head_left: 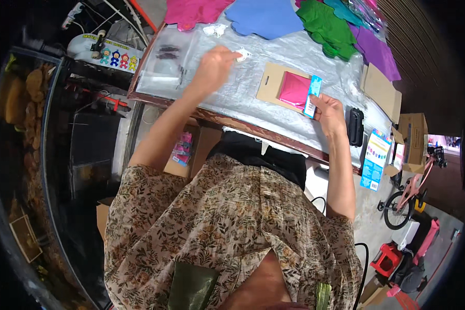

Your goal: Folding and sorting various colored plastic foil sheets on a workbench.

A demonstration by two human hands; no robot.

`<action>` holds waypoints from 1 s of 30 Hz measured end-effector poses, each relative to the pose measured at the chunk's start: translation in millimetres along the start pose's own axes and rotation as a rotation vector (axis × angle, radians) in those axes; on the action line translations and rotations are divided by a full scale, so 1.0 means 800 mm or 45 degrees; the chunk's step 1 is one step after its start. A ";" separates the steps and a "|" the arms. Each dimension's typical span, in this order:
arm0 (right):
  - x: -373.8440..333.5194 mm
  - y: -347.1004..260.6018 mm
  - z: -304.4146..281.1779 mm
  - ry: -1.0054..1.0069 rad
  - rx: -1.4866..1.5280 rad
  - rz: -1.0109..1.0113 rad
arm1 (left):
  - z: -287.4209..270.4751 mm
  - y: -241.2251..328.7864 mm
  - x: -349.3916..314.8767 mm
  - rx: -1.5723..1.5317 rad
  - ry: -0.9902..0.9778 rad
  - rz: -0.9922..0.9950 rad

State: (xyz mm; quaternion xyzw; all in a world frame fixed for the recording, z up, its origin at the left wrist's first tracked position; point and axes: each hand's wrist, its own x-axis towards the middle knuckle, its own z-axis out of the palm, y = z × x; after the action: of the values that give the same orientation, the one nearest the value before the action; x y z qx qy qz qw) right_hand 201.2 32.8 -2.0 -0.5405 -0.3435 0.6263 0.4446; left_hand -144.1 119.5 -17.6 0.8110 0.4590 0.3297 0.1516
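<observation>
My right hand (329,109) grips a narrow blue-and-white printed card (312,97) between thumb and fingers. This card overlaps the right side of a pink packet (294,89), which looks like folded material in clear film. Under the packet lies a tan cardboard piece (268,81) with a small slot at its left end. Farther left, my left hand (214,67) is over the table, a finger reaching to a small white bundle of string (242,55). Motion blurs this hand, so whether it pinches the string cannot be made out. Another white bundle (215,30) lies beyond it.
Clear plastic covers the wood-edged table (227,120). Pink (196,13), blue (266,18), green (325,31) and purple cloth pieces (374,49) lie along its far side. A black case (356,127) sits at the right, dark strips (168,52) at the left. Below is a box of pink packets (182,147).
</observation>
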 end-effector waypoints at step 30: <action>-0.015 0.006 0.003 -0.358 0.477 -0.026 | 0.029 0.157 0.033 -0.307 -0.075 -0.007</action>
State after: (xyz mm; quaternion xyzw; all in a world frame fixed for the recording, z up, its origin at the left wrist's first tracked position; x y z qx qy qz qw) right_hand 197.8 19.9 -1.7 -0.3524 -0.2856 0.7437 0.4912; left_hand -38.1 76.5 45.0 0.7949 0.4136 0.3581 0.2624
